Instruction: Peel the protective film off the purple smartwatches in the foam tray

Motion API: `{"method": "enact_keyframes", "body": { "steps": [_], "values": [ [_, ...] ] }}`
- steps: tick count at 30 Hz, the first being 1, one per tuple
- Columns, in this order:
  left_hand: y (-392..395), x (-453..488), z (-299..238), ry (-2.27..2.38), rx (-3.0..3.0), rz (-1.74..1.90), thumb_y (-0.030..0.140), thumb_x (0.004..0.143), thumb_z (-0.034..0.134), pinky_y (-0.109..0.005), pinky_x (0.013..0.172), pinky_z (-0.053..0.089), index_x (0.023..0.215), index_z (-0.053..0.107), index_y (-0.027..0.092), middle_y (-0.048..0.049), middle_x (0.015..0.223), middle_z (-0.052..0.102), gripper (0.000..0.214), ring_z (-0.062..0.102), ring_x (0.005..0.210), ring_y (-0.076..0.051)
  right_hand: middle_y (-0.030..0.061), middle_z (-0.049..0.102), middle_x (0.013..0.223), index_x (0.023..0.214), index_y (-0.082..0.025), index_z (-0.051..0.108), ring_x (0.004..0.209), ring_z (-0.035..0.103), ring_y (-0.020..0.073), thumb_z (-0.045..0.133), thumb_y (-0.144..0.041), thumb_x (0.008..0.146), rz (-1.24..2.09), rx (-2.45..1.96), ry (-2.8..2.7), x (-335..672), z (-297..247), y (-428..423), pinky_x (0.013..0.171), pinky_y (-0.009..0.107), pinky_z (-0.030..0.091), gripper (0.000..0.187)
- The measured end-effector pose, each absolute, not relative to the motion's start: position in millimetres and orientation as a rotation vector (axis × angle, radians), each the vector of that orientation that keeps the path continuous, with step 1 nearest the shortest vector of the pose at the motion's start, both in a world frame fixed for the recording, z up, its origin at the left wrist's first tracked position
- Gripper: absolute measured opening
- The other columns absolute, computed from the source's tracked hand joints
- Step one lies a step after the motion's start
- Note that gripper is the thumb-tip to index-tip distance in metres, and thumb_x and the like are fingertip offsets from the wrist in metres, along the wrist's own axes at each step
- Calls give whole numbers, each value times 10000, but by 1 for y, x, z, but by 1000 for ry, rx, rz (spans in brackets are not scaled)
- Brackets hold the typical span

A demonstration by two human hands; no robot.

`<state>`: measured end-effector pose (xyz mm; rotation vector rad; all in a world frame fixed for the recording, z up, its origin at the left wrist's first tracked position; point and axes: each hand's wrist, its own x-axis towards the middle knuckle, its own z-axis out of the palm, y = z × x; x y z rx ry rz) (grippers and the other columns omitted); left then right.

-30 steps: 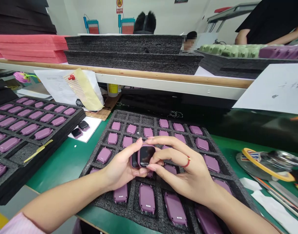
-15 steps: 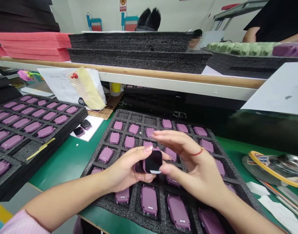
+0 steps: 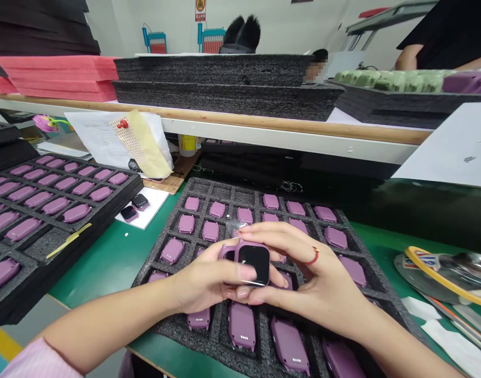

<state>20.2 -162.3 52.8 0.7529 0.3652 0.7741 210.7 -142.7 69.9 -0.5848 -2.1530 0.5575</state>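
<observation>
Both my hands hold a purple watch body with a black screen facing up, above a black foam tray. My left hand grips its left side, thumb on the screen's edge, and a second purple body shows behind its fingers. My right hand, with a red ring, wraps round the watch body from the right, fingers curled over its top. A small clear film scrap sticks up by my right fingertips. The tray's pockets hold several purple watch bodies lying back up.
A second foam tray of purple bodies stands at the left. Two dark-screened watches lie on a white sheet beside it. A tape roll and paper strips lie at right. A shelf with stacked foam runs behind. Another person's arm shows at far right.
My right hand, which had lifted off the watch body with fingers spread, has come back down onto it. The watch body now lies flatter with its screen up.
</observation>
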Motion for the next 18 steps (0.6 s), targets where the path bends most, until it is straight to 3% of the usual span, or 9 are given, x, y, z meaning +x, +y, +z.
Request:
{"method": "enact_keyframes", "body": {
  "steps": [3,13,15,18],
  "values": [
    [-161,21,52,387,665,755,561,865,627,-206,505,322,1024,726,129,-88,852,719,471,433,478,-51,80,694,1209,1270,-289,602,1139,664,242,849,-310,756,541,-600,-2152,209,68,-143,980,388,575,571],
    [-160,23,52,408,650,771,632,873,588,-206,480,294,975,738,133,-77,823,712,530,395,446,-39,99,688,1238,1303,-267,576,1156,659,253,790,-336,822,492,-615,-2177,207,66,-145,1001,426,565,531],
    [-162,22,52,398,670,791,563,863,640,-205,499,318,994,738,127,-83,839,707,466,402,466,-38,98,691,1229,1304,-268,570,1155,659,254,794,-333,819,496,-598,-2179,208,66,-144,1003,427,564,538],
    [-164,21,54,391,704,822,305,820,728,-201,545,361,1015,730,135,-74,873,692,258,433,515,-39,92,687,1228,1297,-272,564,1154,656,247,818,-328,793,527,-576,-2175,210,66,-142,998,412,566,567]
  ]
}}
